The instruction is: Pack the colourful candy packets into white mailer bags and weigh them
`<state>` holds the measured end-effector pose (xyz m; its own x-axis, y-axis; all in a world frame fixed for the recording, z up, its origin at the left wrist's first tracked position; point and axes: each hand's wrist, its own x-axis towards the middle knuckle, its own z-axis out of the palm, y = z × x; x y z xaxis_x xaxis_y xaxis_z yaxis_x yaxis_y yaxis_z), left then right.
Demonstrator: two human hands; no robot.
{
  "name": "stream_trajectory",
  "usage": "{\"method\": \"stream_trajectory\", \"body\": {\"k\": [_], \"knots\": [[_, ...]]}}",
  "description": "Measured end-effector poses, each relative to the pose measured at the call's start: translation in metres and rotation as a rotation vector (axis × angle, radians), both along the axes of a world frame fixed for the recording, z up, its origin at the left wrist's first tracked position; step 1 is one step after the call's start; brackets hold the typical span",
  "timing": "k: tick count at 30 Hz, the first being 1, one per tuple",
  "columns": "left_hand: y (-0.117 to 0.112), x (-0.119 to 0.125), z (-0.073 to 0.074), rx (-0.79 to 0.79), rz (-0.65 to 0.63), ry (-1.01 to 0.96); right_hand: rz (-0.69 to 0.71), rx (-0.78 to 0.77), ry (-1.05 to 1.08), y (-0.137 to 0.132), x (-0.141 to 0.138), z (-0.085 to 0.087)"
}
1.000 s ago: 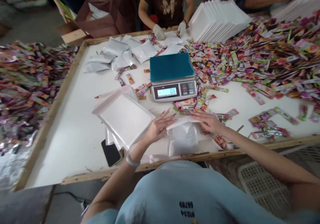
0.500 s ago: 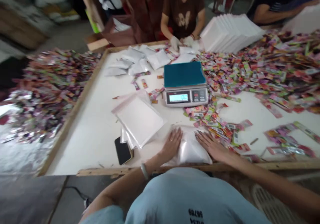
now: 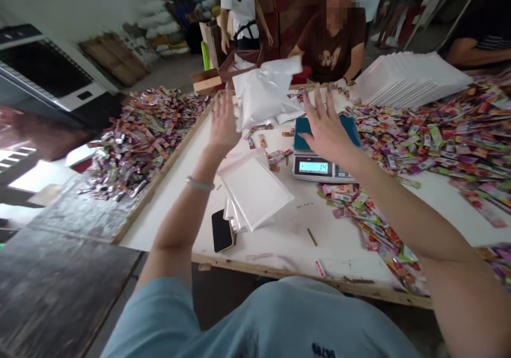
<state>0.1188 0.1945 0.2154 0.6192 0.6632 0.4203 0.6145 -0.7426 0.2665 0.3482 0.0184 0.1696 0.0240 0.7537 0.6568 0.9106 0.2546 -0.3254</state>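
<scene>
A filled white plastic bag (image 3: pixel 263 94) is tilted over the far part of the table, beyond and between my hands, seemingly in the air. My left hand (image 3: pixel 224 123) is raised with its fingers stretched out beside the bag's left edge; I cannot tell whether they touch. My right hand (image 3: pixel 328 126) has its fingers spread, apart from the bag, in front of the scale (image 3: pixel 313 167) with the blue-green top. Nothing is in my right hand. Below my hands lies a stack of flat clear-white bags (image 3: pixel 255 190), partly over a black phone (image 3: pixel 222 232).
Loose colourful sachets (image 3: pixel 431 134) cover the table's right side, and another heap (image 3: pixel 147 134) lies left of the wooden rim. A stack of white sheets or bags (image 3: pixel 411 78) stands at the back right. Across the table sits a person in a brown shirt (image 3: pixel 325 49).
The filled bag has gone from the near edge, under my hands, to the far part of the table. Both hands have lifted and reached forward, fingers apart. My view has tilted up.
</scene>
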Motion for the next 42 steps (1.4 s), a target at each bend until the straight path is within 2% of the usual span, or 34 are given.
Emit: {"method": "stream_trajectory", "body": {"k": [1, 3, 4, 6, 8, 9, 11, 12, 13, 14, 16, 17, 18, 20, 22, 25, 27, 29, 31, 33, 36, 38, 40, 42], "knots": [[0.009, -0.009, -0.004, -0.05, 0.056, 0.028, -0.005, -0.029, -0.01, 0.002, 0.003, -0.007], [0.001, -0.034, -0.031, -0.145, 0.093, 0.049, -0.03, -0.125, -0.025, -0.026, 0.011, -0.045], [-0.014, -0.047, -0.052, -0.196, 0.078, 0.054, -0.059, -0.187, -0.02, -0.055, 0.017, -0.071], [-0.061, -0.068, -0.095, -0.234, -0.047, -0.015, -0.165, -0.332, 0.039, -0.13, 0.029, -0.131], [-0.116, -0.07, -0.13, -0.399, -0.222, -0.146, -0.357, -0.4, 0.127, -0.212, 0.039, -0.185], [-0.144, -0.061, -0.142, -0.542, -0.345, -0.172, -0.499, -0.399, 0.164, -0.248, 0.041, -0.207], [-0.195, -0.022, -0.162, -0.8, -0.659, -0.108, -0.71, -0.446, 0.18, -0.299, 0.039, -0.242], [-0.215, 0.006, -0.171, -0.842, -0.797, -0.067, -0.75, -0.498, 0.165, -0.313, 0.036, -0.254], [-0.231, 0.037, -0.182, -0.82, -0.9, -0.028, -0.747, -0.555, 0.147, -0.319, 0.033, -0.263], [-0.241, 0.067, -0.194, -0.76, -0.933, 0.009, -0.709, -0.611, 0.132, -0.32, 0.03, -0.269], [-0.25, 0.113, -0.22, -0.651, -0.982, 0.144, -0.593, -0.685, 0.139, -0.314, 0.028, -0.27], [-0.25, 0.125, -0.232, -0.609, -1.021, 0.194, -0.539, -0.699, 0.157, -0.312, 0.028, -0.265], [-0.247, 0.131, -0.243, -0.579, -1.05, 0.229, -0.499, -0.699, 0.175, -0.31, 0.028, -0.258], [-0.242, 0.124, -0.256, -0.546, -1.079, 0.242, -0.468, -0.655, 0.189, -0.31, 0.028, -0.239], [-0.236, 0.106, -0.256, -0.523, -1.072, 0.219, -0.482, -0.6, 0.155, -0.306, 0.019, -0.221], [-0.228, 0.081, -0.245, -0.454, -0.988, 0.183, -0.528, -0.625, 0.061, -0.278, -0.012, -0.203], [-0.22, 0.071, -0.239, -0.418, -0.866, 0.187, -0.557, -0.699, 0.003, -0.251, -0.036, -0.199], [-0.21, 0.062, -0.24, -0.399, -0.77, 0.247, -0.602, -0.765, -0.025, -0.229, -0.053, -0.201], [-0.2, 0.05, -0.246, -0.383, -0.7, 0.313, -0.661, -0.807, -0.034, -0.222, -0.057, -0.203], [-0.195, 0.037, -0.251, -0.379, -0.594, 0.287, -0.679, -0.799, -0.022, -0.227, -0.049, -0.206], [-0.204, 0.021, -0.256, -0.512, -0.493, 0.083, -0.62, -0.629, 0.11, -0.243, -0.031, -0.208], [-0.221, 0.022, -0.257, -0.732, -0.517, -0.059, -0.55, -0.464, 0.278, -0.246, -0.03, -0.208], [-0.242, 0.033, -0.26, -1.027, -0.567, -0.173, -0.436, -0.37, 0.444, -0.24, -0.044, -0.209], [-0.258, 0.048, -0.262, -1.244, -0.567, -0.26, -0.326, -0.371, 0.564, -0.231, -0.065, -0.209]]}}
